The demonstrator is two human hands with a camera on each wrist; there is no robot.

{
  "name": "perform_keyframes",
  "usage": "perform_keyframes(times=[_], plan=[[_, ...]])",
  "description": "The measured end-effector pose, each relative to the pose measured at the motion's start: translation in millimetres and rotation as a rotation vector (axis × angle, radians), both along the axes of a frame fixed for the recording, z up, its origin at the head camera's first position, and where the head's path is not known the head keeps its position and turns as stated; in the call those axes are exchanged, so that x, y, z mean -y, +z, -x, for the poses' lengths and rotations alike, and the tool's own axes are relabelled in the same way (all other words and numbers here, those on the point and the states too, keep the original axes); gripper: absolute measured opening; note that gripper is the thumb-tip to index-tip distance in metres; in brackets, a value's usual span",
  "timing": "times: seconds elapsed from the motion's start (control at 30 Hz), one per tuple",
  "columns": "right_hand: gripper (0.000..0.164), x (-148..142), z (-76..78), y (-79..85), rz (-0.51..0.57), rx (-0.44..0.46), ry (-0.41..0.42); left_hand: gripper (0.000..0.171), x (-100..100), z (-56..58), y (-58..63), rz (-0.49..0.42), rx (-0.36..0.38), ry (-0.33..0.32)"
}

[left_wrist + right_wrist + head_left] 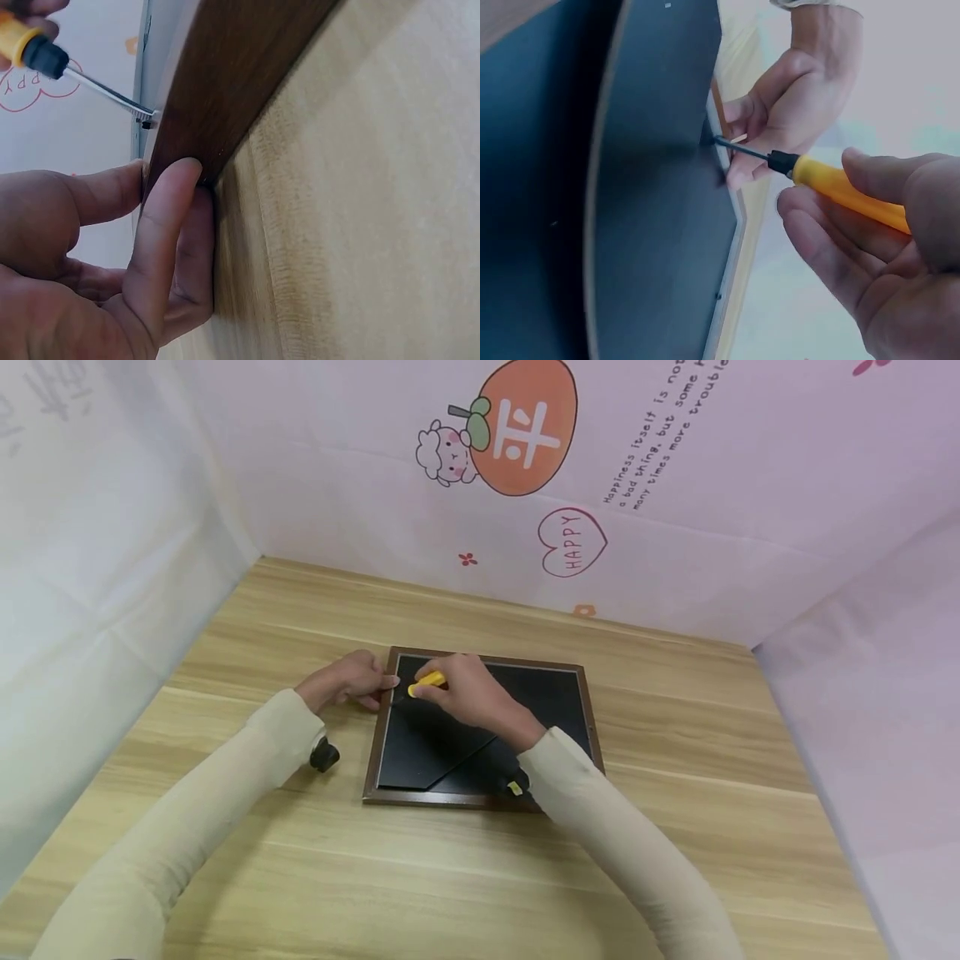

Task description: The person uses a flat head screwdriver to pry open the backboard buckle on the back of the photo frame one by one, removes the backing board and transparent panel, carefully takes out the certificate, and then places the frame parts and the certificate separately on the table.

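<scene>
A dark-brown picture frame (372, 752) lies on the table with its black backing (412, 752) facing up. My left hand (356, 679) grips the frame's left side, thumb on the upper edge and fingers against the outer wall (225, 90). Between the thumb and fingers of my right hand (472, 693) is a screwdriver (840, 187) with a yellow handle and black collar. Its metal shaft slants down to the inner edge of the frame, close to the left thumb. In the left wrist view the tip meets a small dark piece (147, 124) at that edge.
The wood-grain table (450, 877) extends on all sides of the frame. Printed white cloth (360, 485) hangs behind it and at both sides. A diagonal edge crosses the lower backing, and a dark panel (532, 187) stands slightly raised in the right wrist view.
</scene>
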State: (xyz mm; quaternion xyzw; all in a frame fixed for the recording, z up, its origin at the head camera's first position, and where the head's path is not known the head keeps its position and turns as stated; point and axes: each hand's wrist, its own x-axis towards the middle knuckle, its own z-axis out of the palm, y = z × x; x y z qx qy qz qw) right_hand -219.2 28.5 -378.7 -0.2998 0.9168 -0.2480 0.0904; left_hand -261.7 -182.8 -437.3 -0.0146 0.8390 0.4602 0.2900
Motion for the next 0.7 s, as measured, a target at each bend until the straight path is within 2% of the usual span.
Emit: perform_keyframes(times=[0.2,0.4,0.53,0.7], plan=[[0.029,-15,-3.3,-3.2,-0.014,-0.029,0.003,0.034,-3,2.0,5.3,0.058,0.014,-0.043],[0.027,-8,-6.6,2.5,-0.027,-0.055,0.013,0.029,-4,4.3,14.1,0.175,-0.009,-0.084],[0.027,1,-10.0,9.3,-0.062,-0.062,0.028,0.023,-4,6.3,13.8,0.195,-0.011,-0.080],[0.026,2,-13.9,14.9,-0.065,-0.116,0.021,0.017,-7,9.9,12.7,0.170,0.033,-0.039]])
